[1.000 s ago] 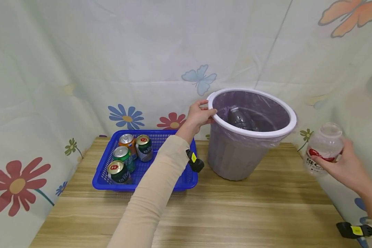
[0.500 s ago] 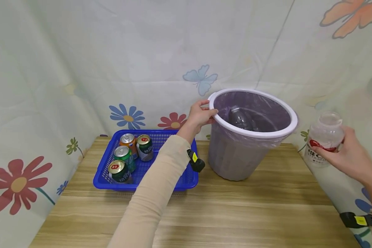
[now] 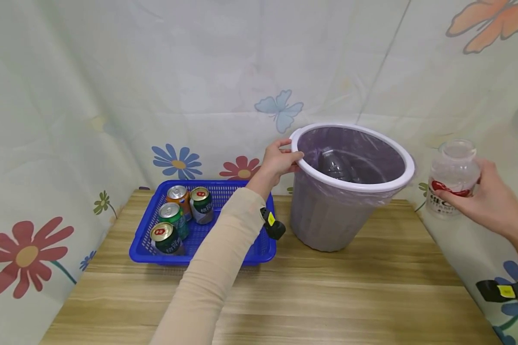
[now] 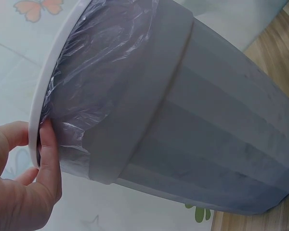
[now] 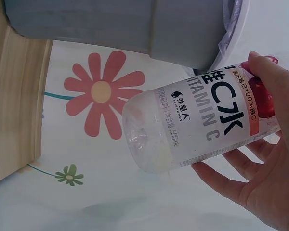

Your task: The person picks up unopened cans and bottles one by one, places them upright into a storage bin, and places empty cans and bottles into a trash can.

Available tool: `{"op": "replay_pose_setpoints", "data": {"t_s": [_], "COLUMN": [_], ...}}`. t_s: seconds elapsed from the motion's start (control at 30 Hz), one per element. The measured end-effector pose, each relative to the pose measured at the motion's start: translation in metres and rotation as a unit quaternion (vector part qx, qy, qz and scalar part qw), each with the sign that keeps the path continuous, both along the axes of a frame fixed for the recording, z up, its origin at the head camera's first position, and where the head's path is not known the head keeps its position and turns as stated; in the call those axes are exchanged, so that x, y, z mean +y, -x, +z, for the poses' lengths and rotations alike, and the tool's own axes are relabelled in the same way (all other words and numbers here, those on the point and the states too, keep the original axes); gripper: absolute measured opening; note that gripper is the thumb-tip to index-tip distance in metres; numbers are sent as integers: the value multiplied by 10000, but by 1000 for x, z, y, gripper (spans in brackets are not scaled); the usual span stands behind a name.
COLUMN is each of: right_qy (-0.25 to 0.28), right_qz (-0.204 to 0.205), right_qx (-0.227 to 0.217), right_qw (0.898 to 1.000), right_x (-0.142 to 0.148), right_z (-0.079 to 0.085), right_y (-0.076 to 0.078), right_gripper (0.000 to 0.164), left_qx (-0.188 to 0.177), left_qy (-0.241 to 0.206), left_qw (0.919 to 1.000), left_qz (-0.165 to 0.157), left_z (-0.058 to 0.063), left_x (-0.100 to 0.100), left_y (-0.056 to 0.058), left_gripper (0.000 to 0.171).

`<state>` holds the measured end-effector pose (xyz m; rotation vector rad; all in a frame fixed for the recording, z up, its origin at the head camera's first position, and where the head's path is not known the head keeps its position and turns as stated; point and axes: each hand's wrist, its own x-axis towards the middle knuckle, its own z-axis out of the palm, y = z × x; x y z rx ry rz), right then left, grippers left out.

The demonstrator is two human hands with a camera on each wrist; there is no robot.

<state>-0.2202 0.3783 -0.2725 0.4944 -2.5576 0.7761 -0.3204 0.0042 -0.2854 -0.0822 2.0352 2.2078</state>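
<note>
My left hand (image 3: 278, 162) grips the white rim (image 4: 47, 72) of a grey trash can (image 3: 328, 218), thumb over the top and fingers underneath, where the purple plastic liner (image 4: 94, 91) is tucked. The can leans to the right. A dark clear plastic bottle (image 3: 333, 164) lies inside it. Off the table's right edge, my right hand (image 3: 496, 201) holds a clear plastic drink bottle (image 5: 207, 120) upright around its label, which shows a red picture and "Vitamin C". Its mouth is uncapped in the head view.
A blue plastic basket (image 3: 203, 260) stands left of the can. Several drink cans, among them an orange can (image 3: 178, 197) and a green can (image 3: 172, 216), stand in its left part. A flower-print curtain (image 3: 198, 72) hangs behind the wooden table (image 3: 328, 297).
My right hand has raised the drink bottle, from below the trash can's rim to about its height in the head view. My left hand has stayed on the rim.
</note>
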Motion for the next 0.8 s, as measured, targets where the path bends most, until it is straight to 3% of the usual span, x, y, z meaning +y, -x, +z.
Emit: {"op": "replay_pose_setpoints", "data": {"t_s": [0.13,0.4,0.8], "right_qy": [-10,-143,-209], "right_qz": [125,-15,183], "right_qx": [57,-188,-99], "right_qw": [9999,9997,9996], "right_x": [-1,-6,-13], "right_z": [8,22,40], "right_y": [3,9,21], "right_gripper": [63,66,60], "left_qx": [10,8,-10], "left_qy": [-6,-39,-41], "left_qw": [10000,10000,10000], "left_qz": [-14,-17,-12], "left_z": [0,1,1], "left_x": [0,-1,0], "left_y": [0,-1,-1], "left_gripper": [51,53,52]}}
